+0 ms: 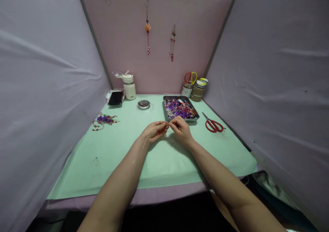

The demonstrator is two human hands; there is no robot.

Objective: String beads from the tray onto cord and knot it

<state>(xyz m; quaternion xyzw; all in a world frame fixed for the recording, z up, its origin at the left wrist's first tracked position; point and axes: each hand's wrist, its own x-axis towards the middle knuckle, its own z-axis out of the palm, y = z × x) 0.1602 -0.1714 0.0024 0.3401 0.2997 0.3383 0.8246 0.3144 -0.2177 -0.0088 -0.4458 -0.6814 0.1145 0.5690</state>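
Observation:
My left hand point(156, 130) and my right hand point(180, 129) meet over the middle of the table, fingertips almost touching. Both are closed in a pinch. A thin cord point(168, 133) hangs in a loose loop below the fingers and appears to run into them. Something small sits at the left fingertips, too small to name. Just beyond my right hand lies a dark metal tray point(196, 116) full of purple, clear, red and dark beads point(180, 108), with a pale cord and a small white label on top.
Red-handled scissors point(214, 125) lie right of the tray. Behind stand a jar point(199, 90) and a can point(187, 89) holding scissors. At left are a beaded bundle point(105, 119), a phone point(116, 98), a white bottle point(129, 88) and a thread spool point(143, 104). Beaded strings point(147, 27) hang on the back wall.

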